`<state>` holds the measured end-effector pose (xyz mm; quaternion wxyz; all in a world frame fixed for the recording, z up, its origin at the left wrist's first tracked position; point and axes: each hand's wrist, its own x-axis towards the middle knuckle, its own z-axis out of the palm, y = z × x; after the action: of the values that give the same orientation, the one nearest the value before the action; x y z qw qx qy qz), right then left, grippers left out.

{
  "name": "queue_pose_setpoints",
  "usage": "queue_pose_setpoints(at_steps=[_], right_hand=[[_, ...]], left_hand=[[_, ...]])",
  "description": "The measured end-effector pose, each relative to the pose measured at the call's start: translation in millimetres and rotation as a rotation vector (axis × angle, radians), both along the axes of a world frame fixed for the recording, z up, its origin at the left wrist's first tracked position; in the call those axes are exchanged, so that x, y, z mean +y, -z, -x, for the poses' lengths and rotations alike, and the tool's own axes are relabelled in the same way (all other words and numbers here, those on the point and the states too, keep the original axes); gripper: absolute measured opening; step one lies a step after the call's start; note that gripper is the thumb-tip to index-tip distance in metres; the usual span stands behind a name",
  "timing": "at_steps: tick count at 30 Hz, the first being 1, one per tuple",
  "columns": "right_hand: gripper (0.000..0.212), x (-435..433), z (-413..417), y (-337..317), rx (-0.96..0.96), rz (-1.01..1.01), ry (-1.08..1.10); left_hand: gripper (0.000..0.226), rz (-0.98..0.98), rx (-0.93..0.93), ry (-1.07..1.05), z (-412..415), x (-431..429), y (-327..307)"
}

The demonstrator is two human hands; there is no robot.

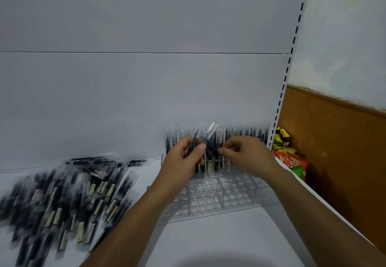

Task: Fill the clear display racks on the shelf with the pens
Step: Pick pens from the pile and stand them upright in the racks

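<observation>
Shelf (208,241): white.
Loose pens (62,195): blurred heap, black with pale labels, lying near the shelf's left edge.
Left grip (183,160): clenched round two held pens (205,136), which jut up and to the right from its fingers, in front of the rack's back rows.
Display rack (219,195): clear, at the shelf's back right; front holes open, back rows carry standing pens (246,133).
Right grip (248,156): fingers curled, tips against the standing pens, just right of the left grip; cannot tell whether it pinches one.
Snack packets (292,162): beyond the shelf's right edge.
</observation>
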<state>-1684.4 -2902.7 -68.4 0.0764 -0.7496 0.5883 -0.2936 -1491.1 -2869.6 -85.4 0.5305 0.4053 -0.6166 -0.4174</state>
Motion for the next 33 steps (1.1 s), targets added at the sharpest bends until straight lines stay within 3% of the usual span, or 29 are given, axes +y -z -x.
queue_pose_setpoints(at_steps=[2,5,13,17,20,25,33], right_hand=[[0.022,8,1,1,-0.201,0.033,-0.028],[0.021,20,-9,-4,-0.557,-0.117,-0.206],[0.023,21,-21,-20,-0.917,-0.197,-0.278],[0.016,13,2,-41,-1.14,-0.007,-0.12],[0.016,5,17,-44,-0.948,0.201,0.008],[0.016,-2,18,-31,-0.499,0.24,0.024],[0.02,-8,10,-26,-0.353,0.257,0.001]], left_hand=[[0.007,0.007,-0.004,0.004,0,0,1],[0.005,0.022,-0.025,0.015,1,-1,1],[0.004,0.043,-0.105,0.036,0,1,3],[0.004,0.04,-0.086,0.033,-1,0,4],[0.004,0.04,-0.084,0.037,-1,0,4],[0.005,0.05,-0.089,0.037,0,-1,4],[0.005,0.052,-0.088,0.038,0,-1,4]])
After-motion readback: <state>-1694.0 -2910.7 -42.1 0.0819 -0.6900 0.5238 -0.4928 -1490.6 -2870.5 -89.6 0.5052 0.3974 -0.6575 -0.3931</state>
